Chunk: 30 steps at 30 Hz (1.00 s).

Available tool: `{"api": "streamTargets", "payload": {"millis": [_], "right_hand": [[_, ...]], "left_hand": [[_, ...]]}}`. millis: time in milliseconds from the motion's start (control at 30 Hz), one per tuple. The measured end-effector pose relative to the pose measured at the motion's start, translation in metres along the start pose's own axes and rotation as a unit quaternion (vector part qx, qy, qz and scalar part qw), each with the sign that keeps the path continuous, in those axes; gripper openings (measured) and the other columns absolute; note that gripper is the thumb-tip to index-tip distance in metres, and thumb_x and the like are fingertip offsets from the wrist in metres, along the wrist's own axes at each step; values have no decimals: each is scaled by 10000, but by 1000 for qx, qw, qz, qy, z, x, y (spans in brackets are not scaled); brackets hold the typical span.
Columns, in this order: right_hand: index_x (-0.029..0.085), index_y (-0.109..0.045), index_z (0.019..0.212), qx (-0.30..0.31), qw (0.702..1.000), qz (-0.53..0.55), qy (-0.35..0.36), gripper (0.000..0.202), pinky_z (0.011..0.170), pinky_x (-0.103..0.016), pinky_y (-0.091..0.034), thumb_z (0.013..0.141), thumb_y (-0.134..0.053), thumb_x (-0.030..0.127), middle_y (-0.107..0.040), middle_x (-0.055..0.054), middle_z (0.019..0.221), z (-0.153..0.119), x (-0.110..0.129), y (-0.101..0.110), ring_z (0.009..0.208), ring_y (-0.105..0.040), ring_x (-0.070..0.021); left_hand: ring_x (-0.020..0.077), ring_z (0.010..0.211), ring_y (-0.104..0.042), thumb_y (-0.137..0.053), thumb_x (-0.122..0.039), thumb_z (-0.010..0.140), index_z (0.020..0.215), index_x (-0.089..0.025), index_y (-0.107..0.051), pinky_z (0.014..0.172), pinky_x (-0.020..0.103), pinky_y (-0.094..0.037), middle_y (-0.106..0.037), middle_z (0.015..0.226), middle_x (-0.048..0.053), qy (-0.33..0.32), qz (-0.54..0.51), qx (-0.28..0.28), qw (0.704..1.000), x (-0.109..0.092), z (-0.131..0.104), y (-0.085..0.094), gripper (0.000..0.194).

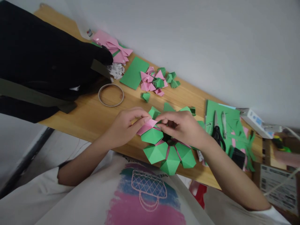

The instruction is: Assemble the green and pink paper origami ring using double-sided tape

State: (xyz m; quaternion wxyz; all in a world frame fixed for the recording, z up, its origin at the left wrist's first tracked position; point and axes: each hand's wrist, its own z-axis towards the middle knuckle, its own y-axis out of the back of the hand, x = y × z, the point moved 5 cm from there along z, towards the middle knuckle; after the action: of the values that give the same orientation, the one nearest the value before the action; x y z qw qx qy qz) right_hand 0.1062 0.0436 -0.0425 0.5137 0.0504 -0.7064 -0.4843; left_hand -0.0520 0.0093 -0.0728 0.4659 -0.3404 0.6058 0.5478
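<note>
A ring-shaped paper flower (172,157) with several folded green petals lies near the front edge of the table, thin pink strips showing between some petals. My left hand (127,126) pinches a pink folded paper petal (147,126) between thumb and fingers at the flower's upper left. The fingers of my right hand (179,125) are pinched together at the inner tip of that pink petal, above the flower's centre. This hand covers part of the ring, and its exact grip is partly hidden.
Behind lie folded pink pieces (147,81), green pieces (172,76), a green sheet (134,72) and a tape roll (111,95). Scissors (217,132) and a cutter knife (224,125) rest on green paper at right, near a power strip (256,123). A black bag (47,53) stands left.
</note>
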Motion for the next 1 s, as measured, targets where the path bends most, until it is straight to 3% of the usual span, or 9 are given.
{"api": "streamTargets", "payload": {"millis": [367,500,667,800,900,1000], "right_hand": [[175,-680,944,11,1000,-8,-3,90,565,-221,-369,905,-624,233,-672,20,694,3,4,1,540,-543,-80],[185,-665,883,21,999,-2,-42,59,563,-226,-356,879,-630,233,-651,32,671,5,3,0,528,-519,-75],[181,-616,768,41,991,18,-125,36,551,-227,-333,789,-614,153,-577,60,561,8,7,-4,500,-496,-74],[184,-600,741,61,979,-25,-192,10,537,-249,-301,737,-605,177,-594,40,564,11,11,-8,512,-501,-99],[181,-622,768,69,977,-52,-197,47,552,-262,-307,752,-584,203,-630,19,602,11,14,-8,534,-514,-112],[179,-634,771,75,982,9,-174,59,542,-246,-320,777,-576,188,-600,36,571,10,13,-4,517,-496,-94]], "left_hand": [[142,776,-636,-510,-258,905,821,-191,-660,733,261,-496,-691,827,0,-1,4,7,1000,4,0,0,184],[144,786,-634,-495,-253,921,833,-192,-659,745,263,-492,-690,832,-3,-13,20,10,1000,2,-1,-1,196],[147,815,-619,-472,-211,941,825,-192,-646,788,283,-476,-680,826,-3,-74,74,20,994,-10,-5,-2,210],[161,804,-606,-461,-219,953,821,-204,-642,779,305,-466,-663,801,3,-87,104,31,990,-15,-8,-3,225],[170,809,-612,-456,-243,956,823,-219,-642,787,313,-474,-675,815,8,-82,108,27,990,-14,-8,-2,230],[173,823,-624,-452,-257,953,828,-218,-641,792,313,-489,-691,845,13,-81,105,22,991,-12,-9,0,230]]}}
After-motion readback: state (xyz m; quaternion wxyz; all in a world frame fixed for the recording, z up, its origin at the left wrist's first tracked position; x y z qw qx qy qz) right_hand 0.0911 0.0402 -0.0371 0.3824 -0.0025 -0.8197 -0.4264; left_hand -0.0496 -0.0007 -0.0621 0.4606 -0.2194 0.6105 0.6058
